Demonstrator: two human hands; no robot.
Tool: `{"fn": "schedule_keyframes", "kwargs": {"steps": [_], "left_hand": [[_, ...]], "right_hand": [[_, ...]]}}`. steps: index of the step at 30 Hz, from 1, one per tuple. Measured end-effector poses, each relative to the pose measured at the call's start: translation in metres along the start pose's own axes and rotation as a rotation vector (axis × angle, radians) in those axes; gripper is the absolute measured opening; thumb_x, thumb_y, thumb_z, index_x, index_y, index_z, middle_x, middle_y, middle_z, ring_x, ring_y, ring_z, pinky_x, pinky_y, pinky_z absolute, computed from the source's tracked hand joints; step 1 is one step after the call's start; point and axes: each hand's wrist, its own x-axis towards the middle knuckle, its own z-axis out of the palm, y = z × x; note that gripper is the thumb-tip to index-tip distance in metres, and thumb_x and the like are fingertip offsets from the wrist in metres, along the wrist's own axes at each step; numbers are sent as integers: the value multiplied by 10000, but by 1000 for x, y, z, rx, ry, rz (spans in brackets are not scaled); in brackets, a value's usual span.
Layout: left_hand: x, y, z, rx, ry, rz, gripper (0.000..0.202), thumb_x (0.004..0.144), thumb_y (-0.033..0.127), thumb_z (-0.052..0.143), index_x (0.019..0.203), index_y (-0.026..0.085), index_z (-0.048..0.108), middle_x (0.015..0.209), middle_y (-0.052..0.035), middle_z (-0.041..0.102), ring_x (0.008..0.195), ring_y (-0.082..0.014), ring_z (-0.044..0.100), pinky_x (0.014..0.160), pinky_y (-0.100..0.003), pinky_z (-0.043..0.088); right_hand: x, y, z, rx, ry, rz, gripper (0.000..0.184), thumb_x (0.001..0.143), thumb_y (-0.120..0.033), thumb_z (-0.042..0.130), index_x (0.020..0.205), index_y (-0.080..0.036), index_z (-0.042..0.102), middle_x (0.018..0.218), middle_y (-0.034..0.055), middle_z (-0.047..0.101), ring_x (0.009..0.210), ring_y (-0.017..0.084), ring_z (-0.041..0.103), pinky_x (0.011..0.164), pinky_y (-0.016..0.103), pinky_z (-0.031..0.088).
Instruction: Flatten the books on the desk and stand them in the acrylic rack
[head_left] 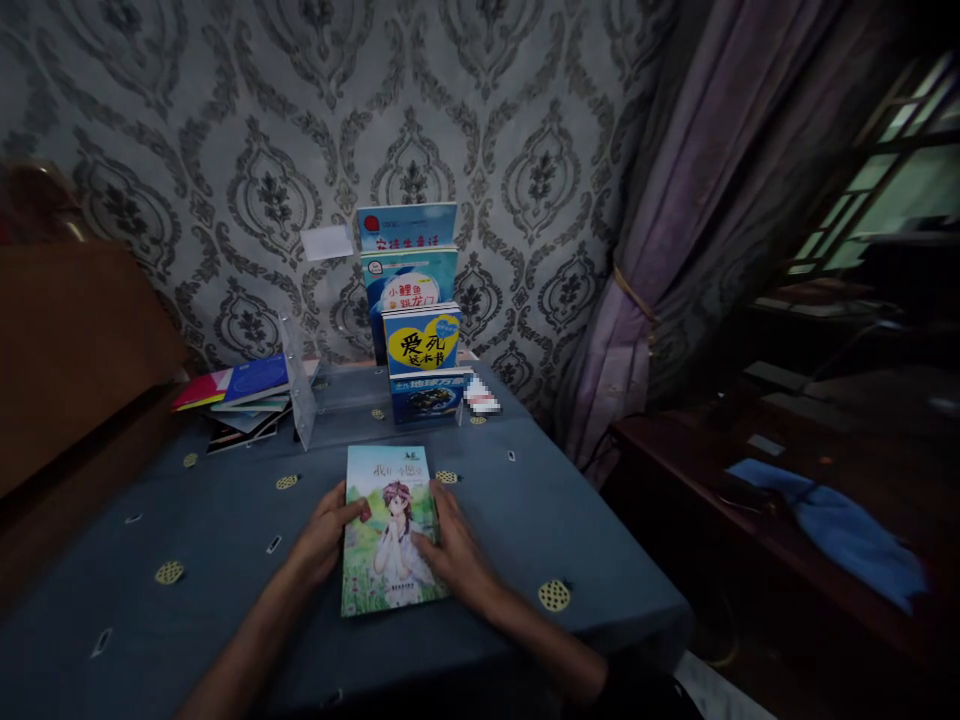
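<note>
A thin paperback book (386, 575) with a green and pale-blue cover, showing a drawn girl with folded hands, faces up in front of me. My left hand (326, 530) grips its left edge, thumb on the cover. On the opposite edge, my right hand (456, 545) holds it with the thumb over the cover and the fingers along the side. Beyond the book, a clear acrylic stand (300, 385) holds several upright books, among them a blue one with a yellow heart (421, 340) and a dark-blue one (426, 400) in front.
To the left, several books lie in a loose pile (251, 385) beside the stand. A blue patterned cloth covers the table (247, 620). Patterned wallpaper and a tied purple curtain (637, 270) stand behind. On the right, a blue cloth (832, 530) lies on a dark red surface.
</note>
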Motion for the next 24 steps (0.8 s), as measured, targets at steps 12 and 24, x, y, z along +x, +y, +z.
{"fn": "schedule_keyframes", "kwargs": {"steps": [12, 24], "left_hand": [[5, 49, -25, 758, -240, 686, 375, 904, 406, 646, 1224, 231, 733, 1296, -84, 701, 1280, -323, 595, 1135, -500, 417], [-16, -32, -67, 1465, -376, 802, 634, 972, 33, 371, 1543, 310, 379, 1572, -55, 433, 1496, -228, 339, 1211, -553, 319]], "right_hand": [[68, -40, -64, 209, 131, -407, 166, 909, -284, 634, 1045, -234, 716, 1097, 75, 762, 1076, 262, 700, 945, 432, 565], [23, 7, -52, -317, -257, -639, 323, 973, -96, 451, 1180, -192, 680, 1179, 150, 730, 1217, 259, 641, 990, 449, 572]]}}
